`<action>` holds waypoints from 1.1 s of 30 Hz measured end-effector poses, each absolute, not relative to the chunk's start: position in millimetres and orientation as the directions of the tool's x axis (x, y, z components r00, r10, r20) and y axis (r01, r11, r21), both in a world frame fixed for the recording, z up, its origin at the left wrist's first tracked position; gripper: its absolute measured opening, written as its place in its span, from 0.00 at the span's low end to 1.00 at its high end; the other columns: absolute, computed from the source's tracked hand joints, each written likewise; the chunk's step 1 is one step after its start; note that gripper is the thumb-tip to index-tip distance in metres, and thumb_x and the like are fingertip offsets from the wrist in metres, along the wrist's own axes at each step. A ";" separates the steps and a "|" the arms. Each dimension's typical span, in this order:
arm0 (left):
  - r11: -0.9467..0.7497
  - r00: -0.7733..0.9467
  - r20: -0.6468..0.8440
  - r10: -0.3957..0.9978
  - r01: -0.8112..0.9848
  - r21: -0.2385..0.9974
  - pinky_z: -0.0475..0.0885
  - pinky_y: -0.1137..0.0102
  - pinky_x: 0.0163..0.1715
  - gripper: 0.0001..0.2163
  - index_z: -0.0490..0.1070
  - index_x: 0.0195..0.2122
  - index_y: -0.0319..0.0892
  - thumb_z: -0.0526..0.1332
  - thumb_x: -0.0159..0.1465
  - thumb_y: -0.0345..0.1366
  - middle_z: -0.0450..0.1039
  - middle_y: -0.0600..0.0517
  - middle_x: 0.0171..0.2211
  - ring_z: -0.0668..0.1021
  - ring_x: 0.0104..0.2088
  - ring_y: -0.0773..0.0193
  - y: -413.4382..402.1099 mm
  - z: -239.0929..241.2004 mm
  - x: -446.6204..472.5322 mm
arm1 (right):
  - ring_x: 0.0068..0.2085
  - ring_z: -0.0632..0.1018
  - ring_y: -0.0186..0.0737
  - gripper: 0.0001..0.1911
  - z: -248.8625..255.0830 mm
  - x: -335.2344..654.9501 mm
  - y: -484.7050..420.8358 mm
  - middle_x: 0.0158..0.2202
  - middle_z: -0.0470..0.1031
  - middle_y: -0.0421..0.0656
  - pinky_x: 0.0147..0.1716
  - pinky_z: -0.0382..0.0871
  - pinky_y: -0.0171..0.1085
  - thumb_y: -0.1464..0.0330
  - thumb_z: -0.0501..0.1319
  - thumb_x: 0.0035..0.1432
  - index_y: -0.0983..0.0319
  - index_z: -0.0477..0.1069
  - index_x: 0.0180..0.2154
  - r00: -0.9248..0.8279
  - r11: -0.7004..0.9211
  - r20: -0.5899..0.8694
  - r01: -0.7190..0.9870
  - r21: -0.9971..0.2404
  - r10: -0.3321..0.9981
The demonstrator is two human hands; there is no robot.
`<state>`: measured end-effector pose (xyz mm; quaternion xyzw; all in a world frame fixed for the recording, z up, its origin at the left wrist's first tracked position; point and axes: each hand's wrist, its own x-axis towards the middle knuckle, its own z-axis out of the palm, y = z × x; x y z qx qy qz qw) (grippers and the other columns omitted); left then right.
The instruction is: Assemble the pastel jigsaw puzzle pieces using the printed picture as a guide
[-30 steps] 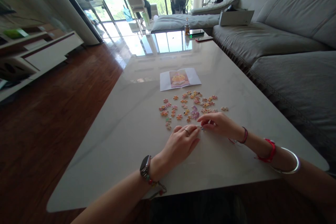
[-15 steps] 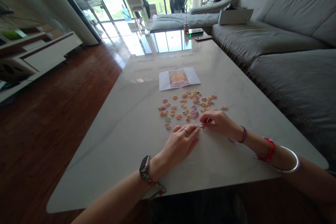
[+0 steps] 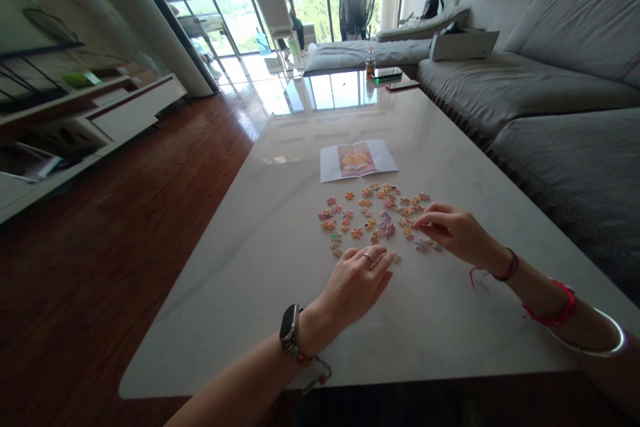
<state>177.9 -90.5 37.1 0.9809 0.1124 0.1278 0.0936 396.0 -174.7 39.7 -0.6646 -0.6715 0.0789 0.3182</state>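
Observation:
My left hand [image 3: 353,280] rests on the white table [image 3: 240,307], its fingers curved onto a pale puzzle piece [image 3: 395,257] that shows just past the fingertips. Much of what lies beneath these fingers is hidden. To the right, my right hand [image 3: 457,233] is in a pinch at the right side of the scattered pieces. Its thumb and fingertips meet at an orange-pink puzzle piece [image 3: 408,235], partly covered. Purple pieces [image 3: 387,225] lie clustered between the hands and the rest of the spread. A few pale grey-blue pieces [image 3: 424,246] sit below my right hand.
Beyond the pieces lies a creased sheet [image 3: 359,160] with a yellow character picture. A small bottle [image 3: 370,65] and two phones [image 3: 388,74] are at the far end. A grey sofa [image 3: 565,67] runs along the right. A person sits on a white chair [image 3: 275,10] by the windows.
My right hand has moved away from my left, up and right to the loose pieces, uncovering pale pieces beneath it. My left hand stays by the pale piece. The view has shifted slightly.

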 end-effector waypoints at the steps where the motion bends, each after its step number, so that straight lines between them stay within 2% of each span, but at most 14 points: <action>1: -0.950 0.934 0.214 0.287 0.248 0.189 0.65 0.69 0.38 0.11 0.63 0.44 0.43 0.49 0.62 0.34 0.68 0.49 0.43 0.72 0.40 0.64 -83.7 40.3 174.9 | 0.25 0.69 0.31 0.08 41.1 396.7 -174.8 0.31 0.70 0.45 0.25 0.63 0.30 0.68 0.54 0.53 0.62 0.72 0.29 0.107 0.094 0.338 0.844 -0.528 0.935; 2: -0.934 0.919 0.191 0.346 0.318 0.162 0.66 0.69 0.36 0.10 0.64 0.43 0.43 0.50 0.61 0.34 0.68 0.49 0.41 0.73 0.38 0.64 -74.8 43.8 170.9 | 0.25 0.69 0.30 0.08 41.9 397.1 -174.6 0.30 0.70 0.44 0.25 0.63 0.30 0.68 0.55 0.53 0.62 0.72 0.29 0.124 0.084 0.345 0.845 -0.529 0.930; 4: -0.832 0.814 0.173 0.554 0.541 0.120 0.66 0.70 0.31 0.09 0.66 0.40 0.43 0.51 0.60 0.32 0.69 0.49 0.38 0.74 0.32 0.64 -52.7 50.6 160.3 | 0.23 0.68 0.30 0.08 42.2 395.5 -172.9 0.30 0.70 0.44 0.24 0.63 0.30 0.67 0.55 0.53 0.62 0.72 0.29 0.140 0.070 0.334 0.835 -0.546 0.932; 6: -0.738 0.718 0.173 0.675 0.662 0.133 0.67 0.71 0.31 0.08 0.67 0.38 0.43 0.53 0.59 0.34 0.69 0.50 0.36 0.74 0.30 0.65 -30.4 55.2 149.5 | 0.22 0.67 0.29 0.09 41.9 388.8 -167.1 0.28 0.70 0.43 0.22 0.62 0.30 0.66 0.55 0.53 0.63 0.72 0.29 0.124 0.077 0.295 0.808 -0.584 0.947; 8: -0.674 0.646 0.195 0.738 0.720 0.162 0.67 0.71 0.33 0.08 0.67 0.38 0.43 0.53 0.58 0.33 0.69 0.50 0.36 0.74 0.31 0.65 -14.5 56.2 142.4 | 0.22 0.67 0.29 0.09 43.1 376.3 -155.5 0.26 0.70 0.42 0.22 0.62 0.29 0.67 0.55 0.52 0.63 0.72 0.29 0.056 0.113 0.248 0.779 -0.616 0.967; 13: -0.711 0.690 0.186 0.699 0.644 0.284 0.67 0.73 0.34 0.08 0.68 0.37 0.43 0.52 0.60 0.34 0.69 0.50 0.35 0.73 0.30 0.68 -8.8 47.0 145.4 | 0.26 0.70 0.30 0.07 52.3 332.2 -106.0 0.27 0.70 0.42 0.26 0.64 0.29 0.75 0.57 0.49 0.64 0.73 0.31 -0.173 0.244 0.178 0.794 -0.558 0.969; 19: -0.713 0.677 0.224 0.701 0.663 0.229 0.67 0.72 0.33 0.09 0.68 0.38 0.43 0.50 0.61 0.33 0.69 0.49 0.37 0.74 0.34 0.65 -10.1 39.5 147.0 | 0.26 0.69 0.29 0.12 49.8 305.0 -66.9 0.33 0.70 0.43 0.29 0.63 0.30 0.78 0.60 0.44 0.63 0.73 0.34 -0.290 0.357 0.209 0.805 -0.475 0.934; 24: -0.703 0.671 0.209 0.712 0.681 0.205 0.67 0.73 0.31 0.09 0.67 0.39 0.44 0.49 0.61 0.33 0.69 0.49 0.36 0.74 0.33 0.65 -10.3 40.4 146.0 | 0.25 0.69 0.29 0.09 43.5 320.0 -71.2 0.29 0.69 0.42 0.27 0.63 0.30 0.75 0.59 0.46 0.63 0.74 0.33 -0.230 0.283 0.169 0.840 -0.464 0.958; 29: -0.698 0.663 0.217 0.716 0.681 0.222 0.67 0.73 0.30 0.09 0.67 0.38 0.44 0.49 0.61 0.35 0.68 0.49 0.35 0.74 0.31 0.66 -14.5 41.0 149.6 | 0.24 0.70 0.29 0.08 43.1 355.8 -92.3 0.30 0.70 0.43 0.26 0.65 0.30 0.73 0.59 0.47 0.64 0.73 0.32 -0.098 0.181 0.188 0.850 -0.495 0.977; 33: -0.775 0.738 0.246 0.628 0.568 0.277 0.67 0.74 0.30 0.09 0.68 0.36 0.43 0.48 0.62 0.34 0.69 0.50 0.35 0.74 0.30 0.67 -28.3 40.5 158.4 | 0.24 0.71 0.29 0.08 50.7 379.7 -129.3 0.31 0.71 0.43 0.26 0.66 0.30 0.70 0.57 0.49 0.64 0.72 0.33 0.000 0.108 0.203 0.846 -0.522 0.979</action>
